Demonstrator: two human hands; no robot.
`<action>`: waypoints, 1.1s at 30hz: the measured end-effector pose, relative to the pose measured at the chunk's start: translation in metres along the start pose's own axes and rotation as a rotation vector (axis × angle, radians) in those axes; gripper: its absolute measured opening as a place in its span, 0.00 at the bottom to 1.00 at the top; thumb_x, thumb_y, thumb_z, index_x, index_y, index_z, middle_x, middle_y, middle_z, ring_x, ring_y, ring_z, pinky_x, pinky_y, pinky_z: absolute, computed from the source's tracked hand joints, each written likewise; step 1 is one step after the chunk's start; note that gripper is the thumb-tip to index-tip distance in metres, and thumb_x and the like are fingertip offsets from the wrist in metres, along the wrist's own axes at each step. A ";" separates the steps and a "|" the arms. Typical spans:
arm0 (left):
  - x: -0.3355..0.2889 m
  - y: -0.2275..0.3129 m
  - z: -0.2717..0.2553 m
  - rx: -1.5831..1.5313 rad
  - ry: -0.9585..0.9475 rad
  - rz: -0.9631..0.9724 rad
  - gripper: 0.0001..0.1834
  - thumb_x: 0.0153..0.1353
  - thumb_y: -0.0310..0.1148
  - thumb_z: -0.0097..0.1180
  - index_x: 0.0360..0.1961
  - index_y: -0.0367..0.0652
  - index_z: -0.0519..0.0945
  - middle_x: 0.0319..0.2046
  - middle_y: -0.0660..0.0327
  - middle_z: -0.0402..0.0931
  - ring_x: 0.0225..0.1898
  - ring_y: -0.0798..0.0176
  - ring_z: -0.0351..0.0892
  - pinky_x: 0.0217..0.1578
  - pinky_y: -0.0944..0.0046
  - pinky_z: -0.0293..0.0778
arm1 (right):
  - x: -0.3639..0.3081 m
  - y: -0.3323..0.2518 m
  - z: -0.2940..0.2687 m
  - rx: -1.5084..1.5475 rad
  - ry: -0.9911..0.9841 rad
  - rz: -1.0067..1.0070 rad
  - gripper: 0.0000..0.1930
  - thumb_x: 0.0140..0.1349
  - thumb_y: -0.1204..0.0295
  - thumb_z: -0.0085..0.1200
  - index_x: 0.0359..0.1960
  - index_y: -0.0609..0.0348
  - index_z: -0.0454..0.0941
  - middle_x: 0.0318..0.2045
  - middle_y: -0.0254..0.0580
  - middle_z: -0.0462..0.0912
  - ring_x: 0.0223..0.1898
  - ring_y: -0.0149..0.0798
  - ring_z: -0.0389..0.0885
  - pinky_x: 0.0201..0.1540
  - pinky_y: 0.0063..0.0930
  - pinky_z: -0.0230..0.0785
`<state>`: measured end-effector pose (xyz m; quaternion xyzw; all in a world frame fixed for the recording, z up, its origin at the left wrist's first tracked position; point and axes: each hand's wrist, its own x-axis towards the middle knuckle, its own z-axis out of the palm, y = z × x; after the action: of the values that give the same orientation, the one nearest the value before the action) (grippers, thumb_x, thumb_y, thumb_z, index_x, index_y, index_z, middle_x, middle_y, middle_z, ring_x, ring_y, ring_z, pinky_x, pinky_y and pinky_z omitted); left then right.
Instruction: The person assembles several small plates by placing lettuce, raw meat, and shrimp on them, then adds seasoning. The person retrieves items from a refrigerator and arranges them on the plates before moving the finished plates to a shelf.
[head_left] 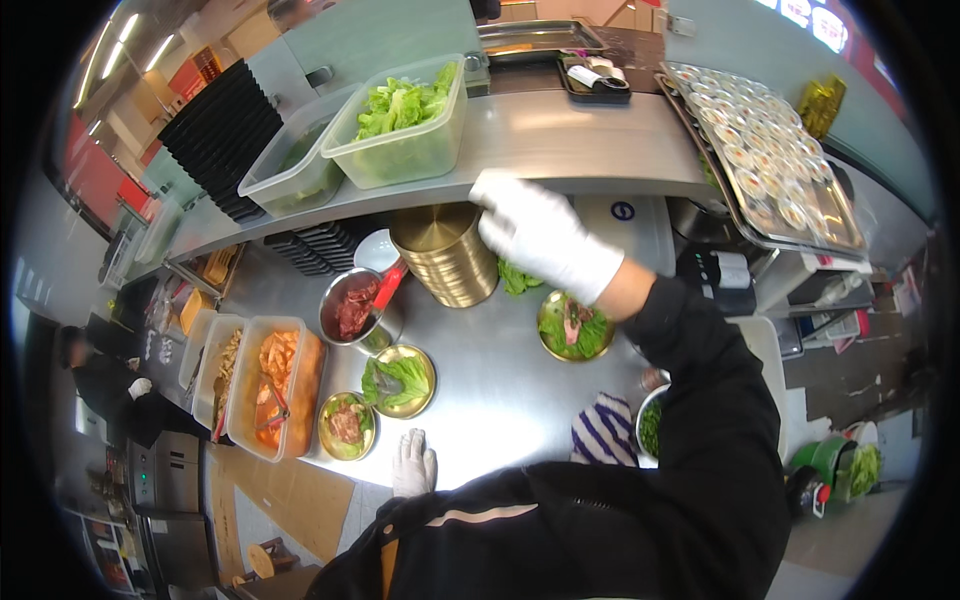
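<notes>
My right hand (pixel 545 238), in a white glove, is raised by the front edge of the steel shelf, right of a stack of gold metal bowls (pixel 447 262). It is blurred, so its fingers cannot be made out. My left hand (pixel 413 465), also gloved, rests on the counter's near edge with fingers stretched out and nothing in it. Close to it are a bowl of lettuce (pixel 402 382) and a bowl of lettuce with meat (pixel 345 428). Below my right hand stands another gold bowl with lettuce and meat (pixel 574 328). Some loose lettuce (pixel 517 278) lies partly hidden behind that hand.
A steel pot (pixel 340 322) holds dark red meat and a red-handled utensil. Left of it are tubs of orange food (pixel 308 385) and brown food (pixel 217 385). A lettuce tub (pixel 400 160) and a tray of small rounds (pixel 770 160) stand above. A striped cloth (pixel 603 432) lies near me.
</notes>
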<state>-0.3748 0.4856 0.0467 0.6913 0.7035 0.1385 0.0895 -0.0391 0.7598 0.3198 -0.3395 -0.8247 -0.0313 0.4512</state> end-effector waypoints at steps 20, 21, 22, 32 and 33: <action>0.000 -0.023 0.019 0.041 0.214 0.221 0.24 0.68 0.38 0.49 0.62 0.40 0.73 0.64 0.50 0.71 0.66 0.43 0.66 0.65 0.47 0.62 | -0.419 -0.171 0.006 -0.381 -0.496 0.596 0.24 0.60 0.65 0.56 0.59 0.50 0.75 0.63 0.40 0.73 0.66 0.51 0.67 0.68 0.48 0.56; 0.000 -0.024 0.019 0.037 0.213 0.223 0.24 0.68 0.38 0.49 0.62 0.40 0.73 0.64 0.50 0.71 0.66 0.43 0.65 0.65 0.47 0.62 | -0.415 -0.173 0.005 -0.354 -0.525 0.620 0.23 0.60 0.65 0.56 0.59 0.51 0.75 0.63 0.41 0.74 0.65 0.52 0.67 0.67 0.48 0.57; 0.000 -0.024 0.019 0.034 0.214 0.221 0.24 0.68 0.38 0.49 0.62 0.40 0.73 0.64 0.50 0.70 0.66 0.42 0.65 0.65 0.47 0.62 | -0.409 -0.175 0.001 -0.349 -0.622 0.690 0.23 0.60 0.65 0.56 0.58 0.51 0.76 0.62 0.42 0.74 0.64 0.53 0.68 0.66 0.48 0.58; 0.000 -0.022 0.019 0.005 0.164 0.184 0.24 0.69 0.38 0.49 0.62 0.39 0.72 0.66 0.49 0.68 0.68 0.42 0.62 0.67 0.47 0.58 | -0.320 -0.090 -0.097 0.167 0.350 0.686 0.15 0.68 0.76 0.53 0.55 0.61 0.79 0.44 0.39 0.84 0.43 0.36 0.83 0.53 0.27 0.74; 0.000 -0.022 0.019 0.018 0.166 0.181 0.23 0.69 0.38 0.49 0.62 0.39 0.72 0.65 0.49 0.68 0.68 0.42 0.62 0.67 0.48 0.58 | -0.317 -0.058 -0.114 0.251 0.421 0.805 0.16 0.69 0.76 0.52 0.58 0.60 0.76 0.47 0.40 0.84 0.41 0.31 0.81 0.49 0.23 0.74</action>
<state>-0.3895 0.4871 0.0218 0.7390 0.6443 0.1963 0.0120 0.1245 0.5058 0.1593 -0.5612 -0.5154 0.1780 0.6227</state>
